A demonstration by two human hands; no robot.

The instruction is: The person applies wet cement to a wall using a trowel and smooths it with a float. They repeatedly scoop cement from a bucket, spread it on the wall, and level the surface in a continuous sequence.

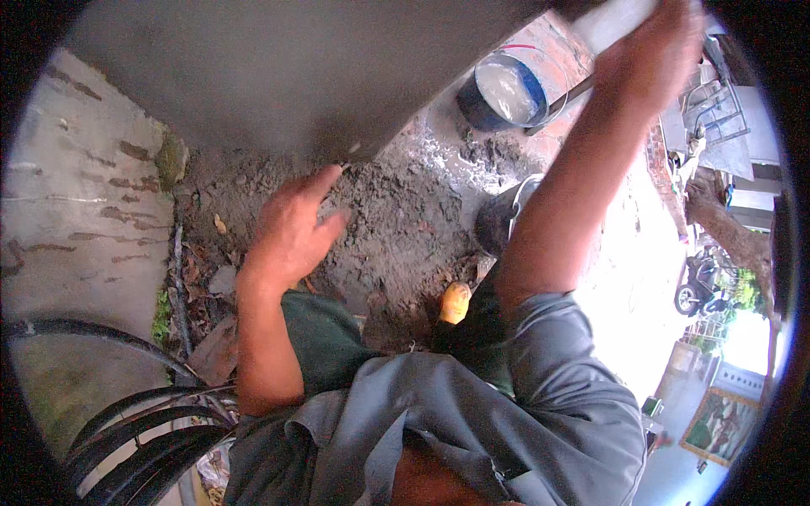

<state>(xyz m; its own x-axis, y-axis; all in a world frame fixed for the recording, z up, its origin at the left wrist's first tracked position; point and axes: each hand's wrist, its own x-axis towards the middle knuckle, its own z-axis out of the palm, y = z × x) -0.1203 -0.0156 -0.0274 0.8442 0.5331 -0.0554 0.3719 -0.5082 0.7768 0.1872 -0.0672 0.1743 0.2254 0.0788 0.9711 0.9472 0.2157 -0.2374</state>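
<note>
My left hand (287, 228) is open, its index finger stretched and thumb apart. That fingertip is at the lower edge of a smooth grey wall (278, 76), where a small pale bit shows; I cannot tell whether they touch. My right arm reaches to the upper right past the wall's corner. There, my right hand (662, 42) is smeared by motion, its fingers hardly readable. A pale flat thing (612, 25) lies against or behind this hand; whether I hold it cannot be made out.
A dark bucket (510, 91) of cloudy water stands beyond the wall's corner. Another dark bucket (498, 221) is partly hidden by my right forearm. Loose wet soil (396, 228) lies below me, with a yellow object (456, 302). Black hoses (143, 422) curve at the lower left, beside a stained wall (84, 185).
</note>
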